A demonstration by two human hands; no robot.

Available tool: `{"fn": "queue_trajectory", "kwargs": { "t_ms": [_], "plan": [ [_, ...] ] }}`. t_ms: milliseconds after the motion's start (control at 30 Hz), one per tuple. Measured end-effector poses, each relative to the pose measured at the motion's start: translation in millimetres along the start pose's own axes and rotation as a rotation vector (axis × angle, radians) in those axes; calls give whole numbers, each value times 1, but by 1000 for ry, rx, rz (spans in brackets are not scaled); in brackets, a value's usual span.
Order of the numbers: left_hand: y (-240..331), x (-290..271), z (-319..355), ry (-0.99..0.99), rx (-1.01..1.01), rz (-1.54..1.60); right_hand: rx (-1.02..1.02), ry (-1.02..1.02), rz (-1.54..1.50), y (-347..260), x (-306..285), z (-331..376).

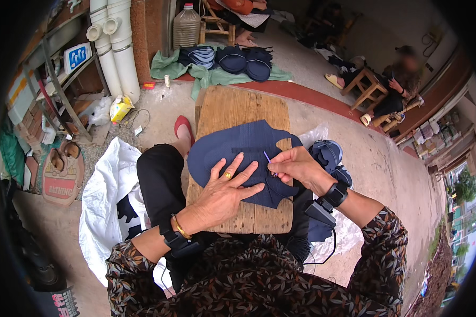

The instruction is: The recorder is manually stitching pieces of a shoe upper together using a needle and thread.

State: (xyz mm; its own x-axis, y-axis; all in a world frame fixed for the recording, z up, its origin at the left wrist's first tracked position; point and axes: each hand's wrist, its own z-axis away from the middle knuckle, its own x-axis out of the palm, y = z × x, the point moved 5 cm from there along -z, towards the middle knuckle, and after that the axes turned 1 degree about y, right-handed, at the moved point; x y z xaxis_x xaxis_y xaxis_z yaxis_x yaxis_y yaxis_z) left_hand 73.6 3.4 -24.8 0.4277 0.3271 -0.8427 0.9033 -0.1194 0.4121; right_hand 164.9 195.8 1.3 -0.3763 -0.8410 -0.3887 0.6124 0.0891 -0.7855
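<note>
A dark blue cut fabric piece (209, 141), rounded at its left end and notched at the right, lies flat on a worn wooden bench top (232, 105) in front of me. My left hand (219, 193) presses on it, fingers spread and holding nothing. Over the right part of the fabric, my right hand (297, 168) pinches a slim purple pen-like stick (267, 157). The stick's lower end is hidden by my fingers, so I cannot tell whether it touches the cloth.
Right of the bench sit more dark blue pieces (327, 153); at left lies a white sack (108, 185). Stacked pieces (230, 59) rest on a green cloth (169, 68) beyond. A person (404, 76) sits far right. White pipes (119, 53) stand at the back left.
</note>
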Motion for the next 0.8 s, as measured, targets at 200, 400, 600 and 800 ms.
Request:
{"fn": "queue_trajectory", "kwargs": {
  "t_ms": [200, 400, 600, 800],
  "plan": [
    [0, 0, 1, -4, 38, -44, -43, 93, 111, -11, 2, 10],
    [-2, 0, 1, -17, 49, -36, 80, 18, 29, -8, 1, -2],
    [-1, -1, 1, -12, 30, -50, 45, 41, -46, -5, -2, -1],
    [1, -2, 2, 10, 23, -58, 80, 36, -59, -6, -8, -2]
  ]
}}
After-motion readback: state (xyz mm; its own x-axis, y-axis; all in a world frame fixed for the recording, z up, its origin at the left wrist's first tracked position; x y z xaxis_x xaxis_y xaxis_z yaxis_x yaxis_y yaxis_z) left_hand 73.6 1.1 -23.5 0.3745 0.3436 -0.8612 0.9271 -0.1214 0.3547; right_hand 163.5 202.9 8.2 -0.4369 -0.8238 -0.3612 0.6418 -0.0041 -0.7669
